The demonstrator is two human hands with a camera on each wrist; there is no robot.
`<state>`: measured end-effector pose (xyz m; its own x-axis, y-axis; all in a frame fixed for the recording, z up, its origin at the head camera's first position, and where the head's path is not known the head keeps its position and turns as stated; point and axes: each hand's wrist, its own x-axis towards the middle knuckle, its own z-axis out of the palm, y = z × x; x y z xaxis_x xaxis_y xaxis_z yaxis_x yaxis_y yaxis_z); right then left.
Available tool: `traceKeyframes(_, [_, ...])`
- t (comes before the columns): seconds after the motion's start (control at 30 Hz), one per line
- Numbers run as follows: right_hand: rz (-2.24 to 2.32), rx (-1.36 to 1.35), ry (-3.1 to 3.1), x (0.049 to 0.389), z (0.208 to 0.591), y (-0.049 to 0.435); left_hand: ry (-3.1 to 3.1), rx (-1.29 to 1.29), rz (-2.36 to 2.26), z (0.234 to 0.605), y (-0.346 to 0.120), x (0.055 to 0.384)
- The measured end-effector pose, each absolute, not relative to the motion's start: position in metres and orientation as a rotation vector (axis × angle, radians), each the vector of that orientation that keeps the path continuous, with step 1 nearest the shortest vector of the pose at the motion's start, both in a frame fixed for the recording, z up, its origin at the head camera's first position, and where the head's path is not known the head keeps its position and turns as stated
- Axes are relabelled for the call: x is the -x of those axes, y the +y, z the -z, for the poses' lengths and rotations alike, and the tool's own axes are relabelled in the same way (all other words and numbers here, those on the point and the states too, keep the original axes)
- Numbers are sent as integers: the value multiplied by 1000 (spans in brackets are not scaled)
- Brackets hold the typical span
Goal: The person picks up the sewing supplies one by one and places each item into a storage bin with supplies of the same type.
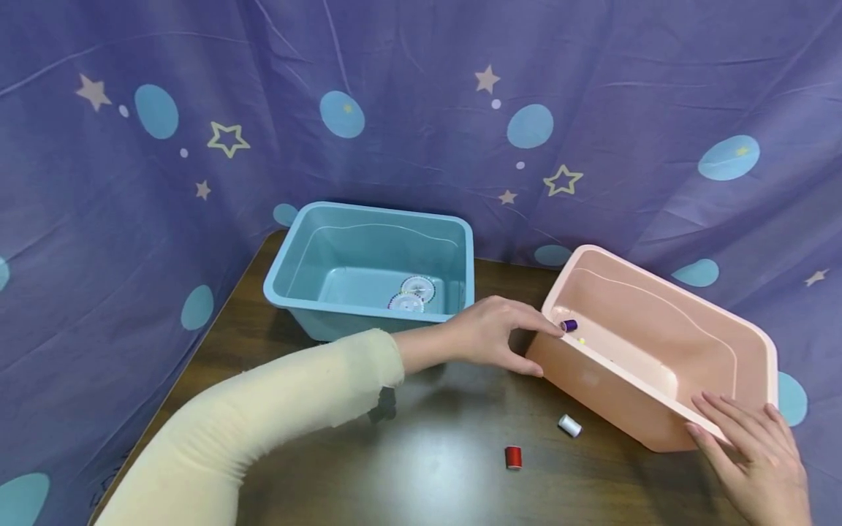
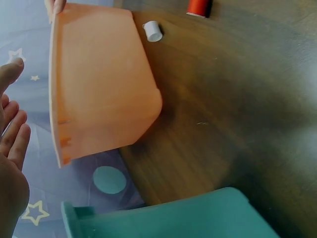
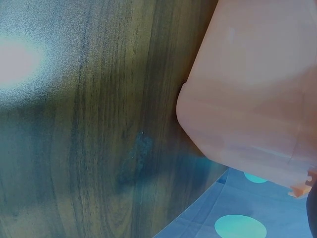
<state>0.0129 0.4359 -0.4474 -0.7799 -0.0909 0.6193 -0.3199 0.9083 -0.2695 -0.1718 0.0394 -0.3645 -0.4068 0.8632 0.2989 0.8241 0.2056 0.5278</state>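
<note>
A pink plastic bin (image 1: 601, 376) stands on the right of the table. My left hand (image 1: 490, 332) is at its left corner, thumb and fingers spread apart; in the head view the fingertips overlap the rim, though contact cannot be told. At the opposite end my right hand (image 1: 756, 446) holds the rim, thumb outside and fingers over the inner side. Inside the bin lie a purple thread spool (image 1: 569, 325) and a tiny yellow piece (image 1: 582, 341). On the table before it are a white thread spool (image 1: 569, 426) and a red thread spool (image 1: 513, 457).
Left of the pink bin stands a blue-green bin (image 1: 368, 310) with two round pin wheels (image 1: 419, 289) inside, partly overlapping. A purple curtain (image 1: 408, 66) with stars and ovals hangs behind the brown wooden table (image 1: 395, 482).
</note>
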Motion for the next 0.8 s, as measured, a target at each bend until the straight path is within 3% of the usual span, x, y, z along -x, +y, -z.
traceKeyframes(0.8, [-511, -281, -2447, -12, 449, 438, 2247, -1507, -973, 446, 32, 148])
